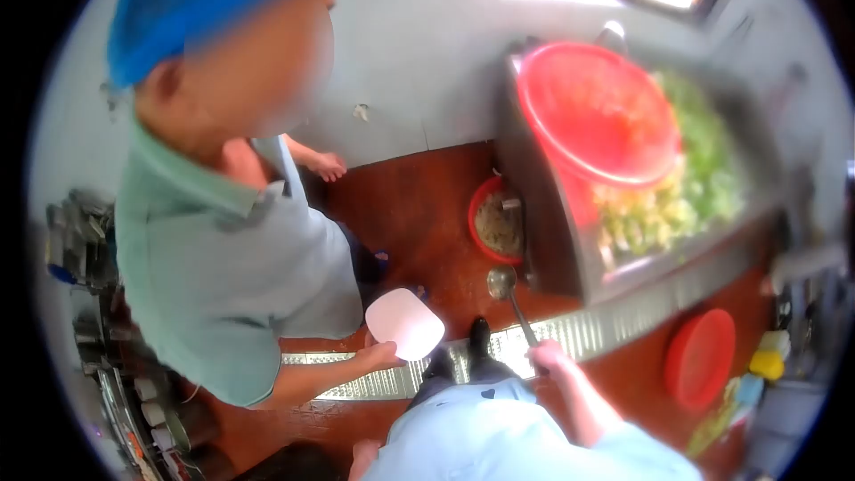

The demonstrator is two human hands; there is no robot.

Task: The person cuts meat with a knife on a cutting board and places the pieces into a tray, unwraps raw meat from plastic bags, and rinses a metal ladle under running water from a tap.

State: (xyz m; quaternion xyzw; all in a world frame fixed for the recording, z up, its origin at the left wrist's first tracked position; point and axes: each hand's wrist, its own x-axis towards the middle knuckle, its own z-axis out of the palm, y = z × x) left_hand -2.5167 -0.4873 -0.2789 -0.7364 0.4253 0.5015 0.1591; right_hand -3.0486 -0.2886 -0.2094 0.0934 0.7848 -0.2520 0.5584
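Note:
A metal ladle (501, 282) points away from me, its round bowl hanging above the red-brown floor. Its handle is in the closed fingers of my right hand (550, 358). Only a small part of my left hand (363, 460) shows, low beside my light-blue top; its fingers cannot be made out. To my left, a co-worker in a blue hair cover and pale shirt holds a white rounded-square dish (405, 322) by its edge, apart from the ladle. The co-worker's other hand (329, 167) hangs near the wall.
A metal sink (583, 263) at right holds green vegetables (704, 156) and a red basin (598, 116). Beside it on the floor stands a red tub (499, 220) with pale contents. A metal drain grate (614, 323) crosses the floor. Another red basin (701, 359) is further right.

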